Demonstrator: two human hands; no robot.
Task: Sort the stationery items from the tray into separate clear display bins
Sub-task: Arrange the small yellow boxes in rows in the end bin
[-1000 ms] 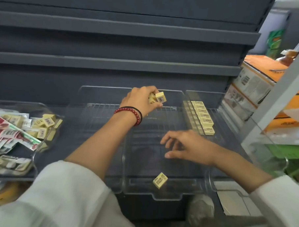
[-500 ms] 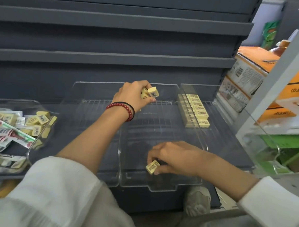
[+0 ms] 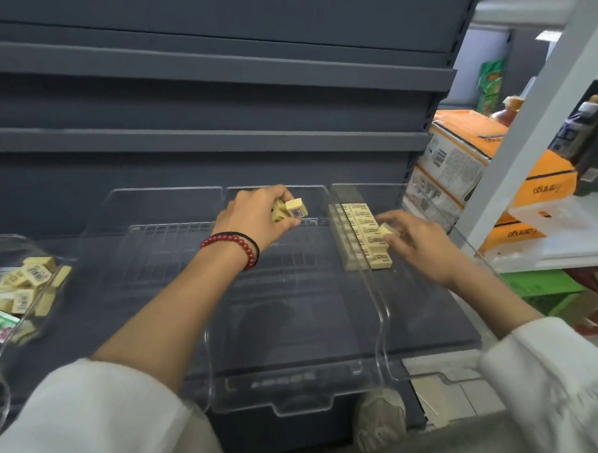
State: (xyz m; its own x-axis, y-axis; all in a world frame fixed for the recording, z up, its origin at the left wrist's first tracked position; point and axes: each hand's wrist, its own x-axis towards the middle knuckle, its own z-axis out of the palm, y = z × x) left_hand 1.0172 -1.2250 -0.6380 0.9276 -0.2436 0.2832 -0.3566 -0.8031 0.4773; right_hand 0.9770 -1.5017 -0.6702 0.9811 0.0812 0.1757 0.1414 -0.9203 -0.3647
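Left hand (image 3: 253,217) grips a small bunch of yellow erasers (image 3: 295,208) at 12 o'clock, over the middle bin (image 3: 300,401). Right hand (image 3: 423,245) pinches one eraser (image 3: 389,229) right on the eraser row (image 3: 375,250) in the right bin (image 3: 424,317), around 2 o'clock. The tray (image 3: 0,364) with more of them sits at 9.

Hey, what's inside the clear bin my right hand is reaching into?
Cream erasers stacked in rows along the bin's left wall; the right hand holds another above them. The hand covers whatever lies beneath it.
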